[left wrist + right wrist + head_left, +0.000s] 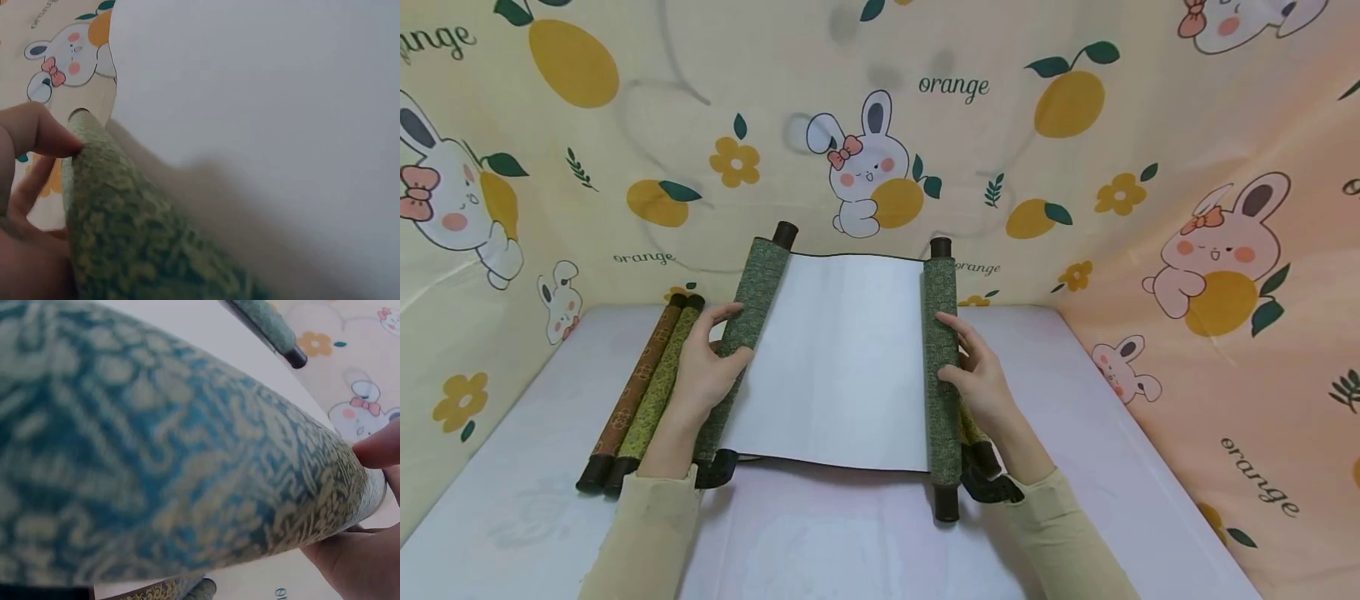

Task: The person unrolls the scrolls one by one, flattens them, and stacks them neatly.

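A partly unrolled hanging scroll is held up between my two hands, its blank white sheet (842, 358) facing me. My left hand (707, 375) grips the left green patterned roll (767, 275), thumb on the near side. That roll tilts, its black end knob (786, 234) leaning right. On the other side, my right hand (988, 387) holds the right green roll (942, 433) with thumb and fingers; this one stands nearly upright. In the left wrist view, a finger and thumb touch the green roll (131, 219). The blue-green roll (187, 450) fills much of the right wrist view.
Two rolled scrolls, one brown (636, 392) and one olive-green (658, 392), lie side by side left of my left hand. A yellowish scroll (972, 429) is partly hidden behind the right roll. A printed cloth (865, 50) surrounds the white table (820, 542).
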`<state>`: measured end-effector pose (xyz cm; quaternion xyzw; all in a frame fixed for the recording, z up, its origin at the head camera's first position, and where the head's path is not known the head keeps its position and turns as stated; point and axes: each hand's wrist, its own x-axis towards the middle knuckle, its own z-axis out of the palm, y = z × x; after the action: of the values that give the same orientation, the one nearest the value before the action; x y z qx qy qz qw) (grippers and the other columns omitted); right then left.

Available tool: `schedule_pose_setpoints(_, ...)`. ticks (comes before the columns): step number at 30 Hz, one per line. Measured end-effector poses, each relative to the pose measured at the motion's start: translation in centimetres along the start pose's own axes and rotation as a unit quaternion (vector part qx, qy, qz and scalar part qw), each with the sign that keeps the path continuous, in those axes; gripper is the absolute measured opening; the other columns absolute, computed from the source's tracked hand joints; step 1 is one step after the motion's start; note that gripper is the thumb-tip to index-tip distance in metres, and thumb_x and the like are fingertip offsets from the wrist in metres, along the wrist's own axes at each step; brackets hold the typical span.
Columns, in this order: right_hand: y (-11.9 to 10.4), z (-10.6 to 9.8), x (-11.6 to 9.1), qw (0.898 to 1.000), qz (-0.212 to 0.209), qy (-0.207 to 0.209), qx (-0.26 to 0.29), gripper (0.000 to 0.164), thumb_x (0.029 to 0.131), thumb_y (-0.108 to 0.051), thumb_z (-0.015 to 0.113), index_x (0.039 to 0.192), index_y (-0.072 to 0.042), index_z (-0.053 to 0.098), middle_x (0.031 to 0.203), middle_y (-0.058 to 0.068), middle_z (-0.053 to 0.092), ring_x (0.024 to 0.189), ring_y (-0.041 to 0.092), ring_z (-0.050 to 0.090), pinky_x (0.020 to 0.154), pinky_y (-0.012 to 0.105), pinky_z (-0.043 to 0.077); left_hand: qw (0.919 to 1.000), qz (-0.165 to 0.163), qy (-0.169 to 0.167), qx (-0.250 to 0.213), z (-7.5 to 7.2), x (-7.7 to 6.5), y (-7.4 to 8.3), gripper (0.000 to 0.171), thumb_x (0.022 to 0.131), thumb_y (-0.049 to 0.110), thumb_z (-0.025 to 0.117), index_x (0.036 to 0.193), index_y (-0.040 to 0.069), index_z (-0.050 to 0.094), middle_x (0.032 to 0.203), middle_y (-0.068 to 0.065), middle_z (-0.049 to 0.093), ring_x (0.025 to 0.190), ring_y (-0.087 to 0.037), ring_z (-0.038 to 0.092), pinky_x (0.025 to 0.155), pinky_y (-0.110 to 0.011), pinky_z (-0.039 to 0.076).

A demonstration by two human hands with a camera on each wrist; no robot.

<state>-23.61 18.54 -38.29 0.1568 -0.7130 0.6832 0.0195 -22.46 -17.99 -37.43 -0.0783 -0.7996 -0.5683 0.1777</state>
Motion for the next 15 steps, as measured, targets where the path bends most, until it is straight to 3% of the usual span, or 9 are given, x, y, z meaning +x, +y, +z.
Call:
schedule_pose_setpoints(3, -0.3, -0.2, -0.1, 1.000, 0.009, 0.004, -0.008, 0.079, 0.081, 0.018, 0.049, 0.144, -0.029, 0.041, 0.156, -0.008, 0.016, 0.139, 0.024, 0.023, 0.074, 0.028, 0.045, 1.0000, 0.006, -0.005, 0.005, -0.3, -0.4, 1.3, 0.055, 0.085, -0.007, 0.052, 0.138, 0.007, 0.047, 0.144, -0.015, 0.034, 0.125, -0.031, 0.035, 0.088, -0.045, 0.032)
schedule_pose_setpoints(7, -1.1, -0.1, -0.2, 1.000, 0.015, -0.009, -0.005, 0.078, 0.083, 0.015, 0.056, 0.146, -0.027, 0.038, 0.156, -0.006, 0.018, 0.137, 0.027, 0.027, 0.080, 0.027, 0.047, 0.9999, 0.008, -0.010, 0.002, -0.5, -0.6, 2.2, 0.052, 0.085, -0.008, 0.048, 0.136, 0.004, 0.049, 0.144, -0.019, 0.031, 0.131, -0.035, 0.030, 0.099, -0.053, 0.027)
schedule_pose_setpoints(10, -1.7, 0.2, -0.4, 0.999, 0.011, -0.027, -0.014, 0.083, 0.080, 0.012, 0.066, 0.148, -0.023, 0.034, 0.156, -0.002, 0.017, 0.132, 0.033, 0.036, 0.087, 0.031, 0.047, 0.9999, 0.006, -0.011, 0.002, -0.4, -0.3, 1.4, 0.053, 0.085, -0.008, 0.051, 0.136, 0.007, 0.050, 0.145, -0.019, 0.028, 0.136, -0.036, 0.024, 0.105, -0.059, 0.020)
schedule_pose_setpoints(15, -1.8, 0.4, -0.5, 0.998, 0.007, -0.040, -0.040, 0.090, 0.077, 0.010, 0.071, 0.149, -0.025, 0.030, 0.156, -0.005, 0.013, 0.138, 0.026, 0.025, 0.100, 0.041, 0.037, 0.9992, 0.009, -0.024, 0.031, -0.3, 0.4, -1.0, 0.060, 0.083, -0.003, 0.066, 0.137, 0.020, 0.051, 0.147, -0.014, 0.026, 0.137, -0.034, 0.023, 0.105, -0.060, 0.021)
